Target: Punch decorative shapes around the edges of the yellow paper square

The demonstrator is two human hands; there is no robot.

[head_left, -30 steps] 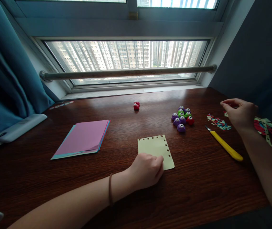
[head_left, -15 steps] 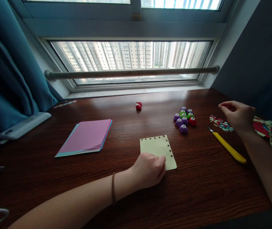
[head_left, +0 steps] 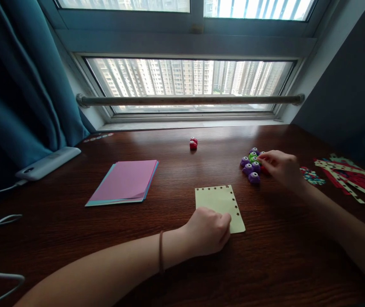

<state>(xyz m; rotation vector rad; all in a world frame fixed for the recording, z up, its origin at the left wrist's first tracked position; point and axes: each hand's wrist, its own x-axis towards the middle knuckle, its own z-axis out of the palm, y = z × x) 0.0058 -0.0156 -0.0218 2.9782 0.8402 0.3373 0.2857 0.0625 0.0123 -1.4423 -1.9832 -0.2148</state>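
My left hand (head_left: 208, 230) is closed in a fist over the lower left of a pale yellow sheet of paper (head_left: 214, 198). Its fingers face away, so whatever they hold is hidden. Star-shaped holes run along the sheet's top and right edges. To the right, my right hand (head_left: 278, 167) reaches into a cluster of small purple paper punches (head_left: 254, 177) and green paper punches (head_left: 253, 155) with white round tops. Thumb and index finger come together on one punch there, and they cover most of it. A red punch (head_left: 264, 170) shows partly below the fingers.
Two red punches (head_left: 193, 144) stand near the window. Pink and blue sheets (head_left: 124, 181) lie stacked at left. Beyond my right wrist are a confetti pile (head_left: 313, 175) and punched paper strips (head_left: 348, 170). A white device (head_left: 48, 163) with a cable lies by the curtain (head_left: 35, 76).
My right hand has moved left from above the confetti to the punch cluster. My forearm now covers the yellow knife. The view has shifted slightly; my left hand stays on the sheet.
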